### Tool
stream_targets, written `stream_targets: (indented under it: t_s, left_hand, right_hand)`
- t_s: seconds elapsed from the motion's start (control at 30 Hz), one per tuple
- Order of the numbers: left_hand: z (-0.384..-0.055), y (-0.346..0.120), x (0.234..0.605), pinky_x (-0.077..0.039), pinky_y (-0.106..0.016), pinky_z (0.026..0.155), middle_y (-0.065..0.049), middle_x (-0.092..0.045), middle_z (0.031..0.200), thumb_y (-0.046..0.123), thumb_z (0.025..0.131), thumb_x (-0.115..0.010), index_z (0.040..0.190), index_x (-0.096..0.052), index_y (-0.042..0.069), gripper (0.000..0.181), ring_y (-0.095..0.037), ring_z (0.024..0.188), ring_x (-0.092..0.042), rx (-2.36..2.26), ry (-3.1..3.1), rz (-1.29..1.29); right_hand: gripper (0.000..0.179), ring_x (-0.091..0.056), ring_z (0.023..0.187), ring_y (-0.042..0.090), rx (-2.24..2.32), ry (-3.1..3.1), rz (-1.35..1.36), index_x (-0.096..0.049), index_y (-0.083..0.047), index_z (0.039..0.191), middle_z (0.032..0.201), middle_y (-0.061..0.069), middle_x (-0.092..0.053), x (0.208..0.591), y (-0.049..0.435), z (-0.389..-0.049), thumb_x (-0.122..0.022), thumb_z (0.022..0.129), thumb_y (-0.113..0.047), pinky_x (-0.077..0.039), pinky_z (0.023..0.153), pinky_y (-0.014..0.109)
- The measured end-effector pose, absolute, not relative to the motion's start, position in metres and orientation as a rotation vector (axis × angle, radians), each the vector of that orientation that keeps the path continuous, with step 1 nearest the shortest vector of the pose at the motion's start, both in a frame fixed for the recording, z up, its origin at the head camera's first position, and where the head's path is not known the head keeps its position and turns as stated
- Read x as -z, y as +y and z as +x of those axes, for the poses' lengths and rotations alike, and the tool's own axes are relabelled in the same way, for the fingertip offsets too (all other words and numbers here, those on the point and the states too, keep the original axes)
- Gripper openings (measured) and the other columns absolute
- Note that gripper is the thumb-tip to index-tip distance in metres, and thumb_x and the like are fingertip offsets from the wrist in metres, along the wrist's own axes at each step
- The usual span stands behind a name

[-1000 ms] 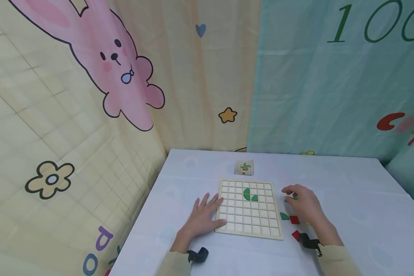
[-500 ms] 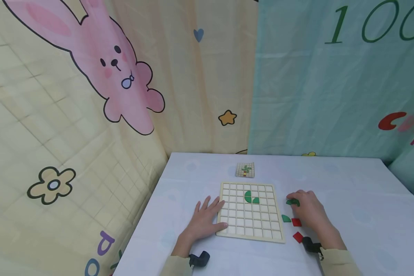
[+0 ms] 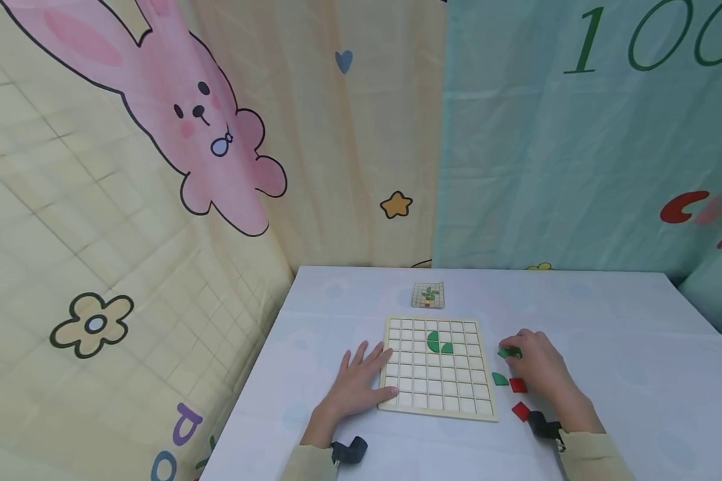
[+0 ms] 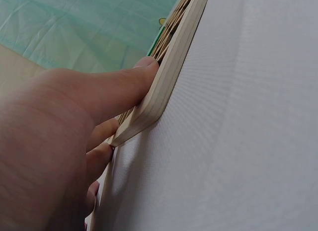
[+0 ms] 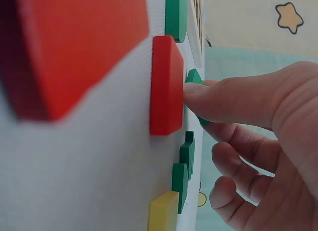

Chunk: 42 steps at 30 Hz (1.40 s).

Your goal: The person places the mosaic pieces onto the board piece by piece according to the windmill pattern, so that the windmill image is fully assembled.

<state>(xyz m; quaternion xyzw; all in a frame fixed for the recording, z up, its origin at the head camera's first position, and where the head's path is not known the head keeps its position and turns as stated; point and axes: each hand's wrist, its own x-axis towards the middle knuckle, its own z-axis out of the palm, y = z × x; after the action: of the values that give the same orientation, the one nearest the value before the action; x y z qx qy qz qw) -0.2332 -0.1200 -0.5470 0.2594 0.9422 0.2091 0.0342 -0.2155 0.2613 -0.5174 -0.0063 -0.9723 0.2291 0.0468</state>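
Note:
A pale gridded board (image 3: pixel 433 391) lies on the table, with a green half-round shape (image 3: pixel 433 342) and a green quarter-round piece (image 3: pixel 447 348) in its cells. My left hand (image 3: pixel 355 387) rests on the board's left edge, fingers spread; the left wrist view shows its thumb (image 4: pixel 131 82) on the rim near a corner. Right of the board, my right hand (image 3: pixel 541 364) pinches a green piece (image 5: pixel 194 77) between thumb and forefinger, low over the table. The thumb hides much of that piece.
Beside the right hand lie another green quarter-round piece (image 3: pixel 500 379) and two red squares (image 3: pixel 518 385). The right wrist view adds more green pieces (image 5: pixel 180 186) and a yellow piece (image 5: pixel 164 211). A small pattern card (image 3: pixel 428 295) lies behind the board.
The right hand's fingers have closed in on a green piece, which shows more at the fingertips. The left hand has stayed on the board. The head view has shifted slightly.

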Motion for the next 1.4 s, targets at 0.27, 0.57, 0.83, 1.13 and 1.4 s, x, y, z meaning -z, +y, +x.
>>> stream_targets:
  t_s: [0.27,0.57,0.83,1.13,1.4]
  left_hand:
    - [-0.233,-0.120,0.547,-0.003,-0.062,0.119,0.003,-0.024,0.166,0.067,0.091,-0.056,0.159,-0.034,0.026,0.082,-0.031,0.154,-0.007,-0.646,2.889,0.795]
    - [-0.233,-0.120,0.547,-0.001,-0.060,0.119,0.005,-0.022,0.166,0.068,0.091,-0.056,0.159,-0.033,0.027,0.083,-0.030,0.154,-0.006,-0.633,2.888,0.779]
    - [-0.236,-0.119,0.546,-0.001,-0.059,0.119,0.005,-0.022,0.166,0.068,0.091,-0.056,0.159,-0.033,0.027,0.083,-0.030,0.154,-0.007,-0.619,2.902,0.782]
    - [-0.234,-0.118,0.546,-0.001,-0.060,0.119,0.004,-0.022,0.166,0.066,0.091,-0.057,0.159,-0.033,0.027,0.082,-0.030,0.154,-0.006,-0.649,2.886,0.776]
    - [-0.234,-0.119,0.545,-0.002,-0.060,0.119,0.004,-0.023,0.166,0.066,0.091,-0.058,0.159,-0.034,0.027,0.082,-0.030,0.154,-0.008,-0.633,2.895,0.778]
  right_hand:
    - [0.022,-0.054,0.083,0.026,-0.866,-2.940,-0.061,-0.075,-0.002,0.105,0.092,0.008,-0.061,0.517,0.263,-0.215,-0.079,0.083,-0.003,-0.053,0.066,0.036]
    - [0.012,-0.054,0.075,0.022,-0.966,-2.919,-0.093,-0.073,-0.005,0.098,0.083,0.003,-0.064,0.517,0.268,-0.213,-0.075,0.086,-0.004,-0.050,0.062,0.033]
    - [0.017,-0.056,0.080,0.023,-1.023,-2.920,-0.120,-0.073,-0.004,0.106,0.093,0.006,-0.068,0.513,0.269,-0.213,-0.073,0.089,-0.004,-0.054,0.065,0.034]
    - [0.028,-0.054,0.069,0.020,-1.060,-2.909,-0.072,-0.070,-0.008,0.118,0.086,0.005,-0.062,0.514,0.263,-0.212,-0.064,0.091,-0.001,-0.049,0.055,0.033]
    - [0.034,-0.053,0.064,0.021,-1.159,-2.887,-0.087,-0.069,-0.012,0.124,0.086,0.007,-0.058,0.514,0.255,-0.211,-0.061,0.092,-0.002,-0.049,0.051,0.035]
